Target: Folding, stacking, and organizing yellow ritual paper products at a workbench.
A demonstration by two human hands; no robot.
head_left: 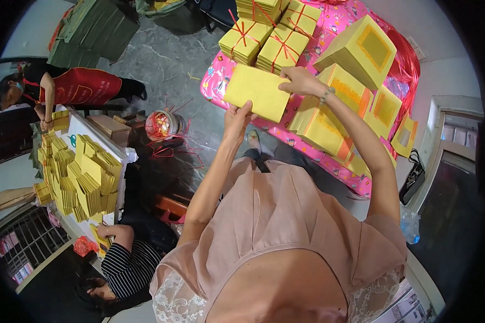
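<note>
In front of me, over the near edge of the pink-covered table [212, 81], I hold a flat rectangle of yellow paper [258, 91]. Whether it is one sheet or a thin stack I cannot tell. My left hand [238, 119] grips its lower left edge, thumb on top and fingers beneath. At its upper right edge, my right hand [302, 82] is closed with the fingertips pinching the paper. Just beyond lie yellow paper bundles [243, 43] tied with red ribbon. Right of the paper stand tall yellow paper stacks [323, 119] with orange printed patches.
Red ribbon strands [407, 59] hang along the table's right side. A bucket [167, 125] with red strips stands on the grey floor. At left, a person in a red apron [94, 86] and one in a striped top [129, 264] work beside a table of folded yellow paper stacks [81, 177].
</note>
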